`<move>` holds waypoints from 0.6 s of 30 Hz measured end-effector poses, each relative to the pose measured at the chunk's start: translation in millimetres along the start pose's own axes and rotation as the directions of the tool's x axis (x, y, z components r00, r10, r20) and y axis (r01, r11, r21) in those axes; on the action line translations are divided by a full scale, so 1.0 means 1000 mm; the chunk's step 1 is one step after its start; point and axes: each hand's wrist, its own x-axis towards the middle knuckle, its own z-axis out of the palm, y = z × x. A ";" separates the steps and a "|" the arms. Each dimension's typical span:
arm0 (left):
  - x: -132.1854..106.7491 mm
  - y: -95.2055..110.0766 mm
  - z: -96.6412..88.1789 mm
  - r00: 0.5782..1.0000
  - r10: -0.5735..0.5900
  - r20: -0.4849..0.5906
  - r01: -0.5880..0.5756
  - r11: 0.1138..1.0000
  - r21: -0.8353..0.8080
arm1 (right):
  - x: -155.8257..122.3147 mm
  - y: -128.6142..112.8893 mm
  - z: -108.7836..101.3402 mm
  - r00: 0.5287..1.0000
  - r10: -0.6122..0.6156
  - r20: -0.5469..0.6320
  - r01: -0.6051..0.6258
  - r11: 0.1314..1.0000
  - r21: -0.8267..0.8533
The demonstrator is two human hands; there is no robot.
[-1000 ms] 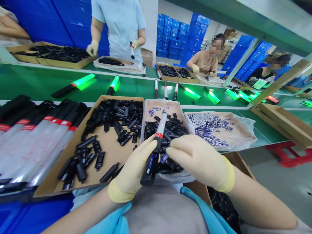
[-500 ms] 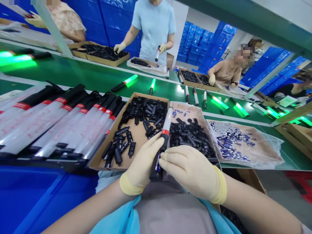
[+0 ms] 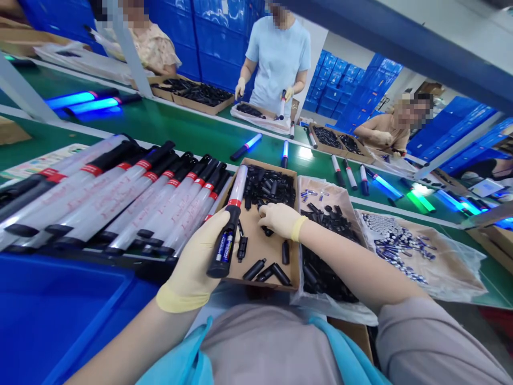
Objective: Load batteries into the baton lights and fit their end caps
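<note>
Our left grip [image 3: 195, 262] is closed round the baton [image 3: 230, 227] handle, batteries showing at its open end, held over the cardboard box [image 3: 256, 243]. Right grip [image 3: 280, 219] sits on the black caps [image 3: 269, 187] in that box. Fingers are curled; we can't tell if it holds one.

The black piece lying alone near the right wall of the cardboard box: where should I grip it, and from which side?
Pinch the black piece across its middle, on its two long sides, coming from above. It lies flat on the cardboard box floor, apart from the others, probably leaving finger room.
</note>
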 end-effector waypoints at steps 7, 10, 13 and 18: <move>-0.006 0.001 -0.005 0.997 0.066 -0.051 -0.064 0.997 0.041 | -0.005 -0.009 -0.014 0.994 0.085 -0.071 -0.072 0.982 0.177; -0.001 -0.005 0.002 0.998 -0.068 0.012 0.068 0.998 -0.003 | -0.021 -0.010 -0.022 0.956 0.248 -0.159 -0.182 0.921 0.344; 0.004 -0.008 0.010 0.991 -0.133 -0.005 0.133 0.991 0.006 | -0.030 -0.009 -0.017 0.929 0.336 -0.157 -0.205 0.819 0.536; 0.005 -0.007 0.021 0.977 -0.195 0.082 0.198 0.980 -0.031 | -0.037 0.001 -0.003 0.872 0.481 -0.086 -0.252 0.594 0.764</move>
